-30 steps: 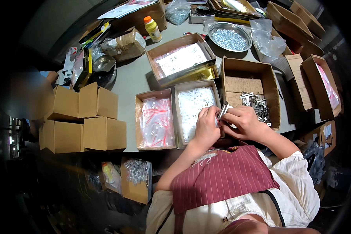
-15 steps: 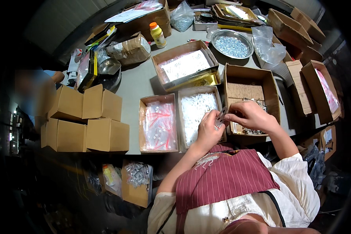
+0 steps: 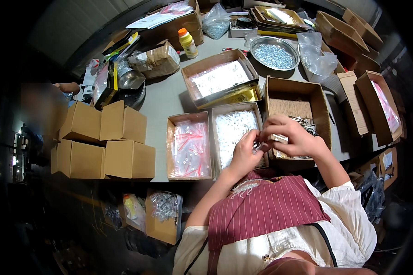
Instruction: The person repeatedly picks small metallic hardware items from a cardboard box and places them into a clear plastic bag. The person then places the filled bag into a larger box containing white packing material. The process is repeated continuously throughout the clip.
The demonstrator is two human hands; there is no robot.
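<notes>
My left hand (image 3: 244,155) is closed around a small silver metal piece (image 3: 260,147), most of it hidden by the fingers. Against it, my right hand (image 3: 294,136) has its fingers bent and drawn together at the fingertips; what they grip cannot be made out. Both hands are above the near edges of two boxes. Under the right one is an open cardboard box (image 3: 324,120) with metal parts (image 3: 306,124) inside. Left of that, a shallow box (image 3: 212,133) is filled with small white pieces (image 3: 234,124).
An open box (image 3: 170,158) of clear bags with red strips stands left. Behind are a box with white paper (image 3: 220,79), a steel bowl of small metal parts (image 3: 274,52) and a yellow bottle (image 3: 188,45). Folded cartons (image 3: 128,158) stack at the left edge, near another person's arm (image 3: 68,88).
My right hand's fingers have shifted and arch more over the metal piece, which shows less than before. The whole view has moved slightly.
</notes>
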